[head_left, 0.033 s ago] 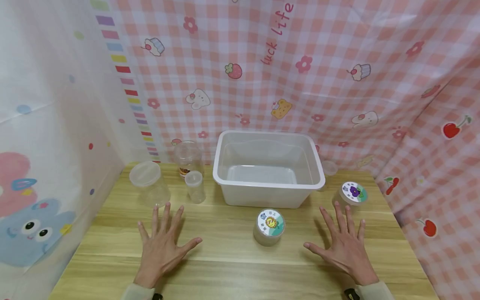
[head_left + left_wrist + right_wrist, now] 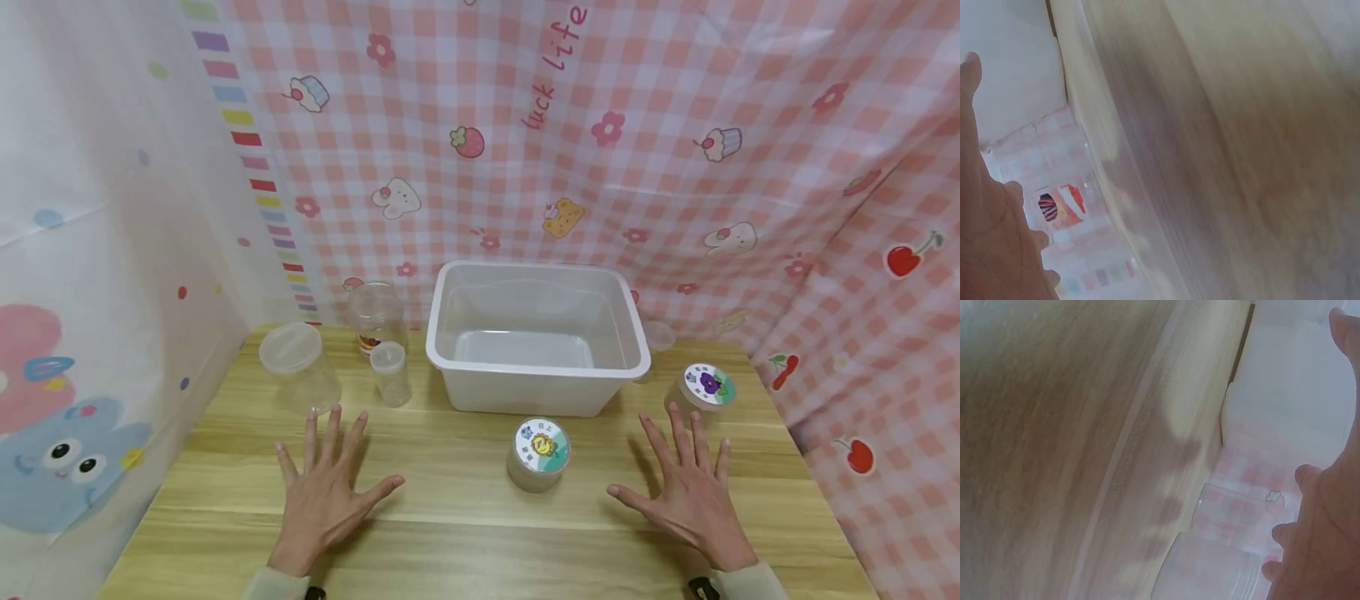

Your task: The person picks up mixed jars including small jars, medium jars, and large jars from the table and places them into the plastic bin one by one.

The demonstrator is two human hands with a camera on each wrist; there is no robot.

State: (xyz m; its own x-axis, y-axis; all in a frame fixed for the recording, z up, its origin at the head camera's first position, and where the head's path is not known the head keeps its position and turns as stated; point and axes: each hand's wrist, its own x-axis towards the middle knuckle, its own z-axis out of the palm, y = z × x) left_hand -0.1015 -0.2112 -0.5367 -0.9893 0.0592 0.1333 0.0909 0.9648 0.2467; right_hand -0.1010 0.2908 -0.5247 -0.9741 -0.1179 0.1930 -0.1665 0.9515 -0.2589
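Note:
Fingers spread wide, my left hand [image 2: 322, 492] is held over the table in front of a tall clear lidded jar [image 2: 303, 375] and a small clear lidded vial [image 2: 392, 382]. My right hand [image 2: 688, 492] is spread the same way, its fingertips near a round tub with a purple-flower label [image 2: 705, 387]. Neither hand holds anything. Between them stands another round tub with a sunflower label [image 2: 538, 454]. Behind it is a white rectangular plastic bin [image 2: 525, 393], its visible inside bare. Both wrist views show the palms side-on above the wood.
Behind the vial stands a clear bottle [image 2: 377, 312] with a printed label, partly hidden. A small clear round-topped container [image 2: 660, 336] sits right of the bin, also partly hidden. A pink checked curtain [image 2: 480, 183] hangs along the back edge of the wooden table [image 2: 465, 533].

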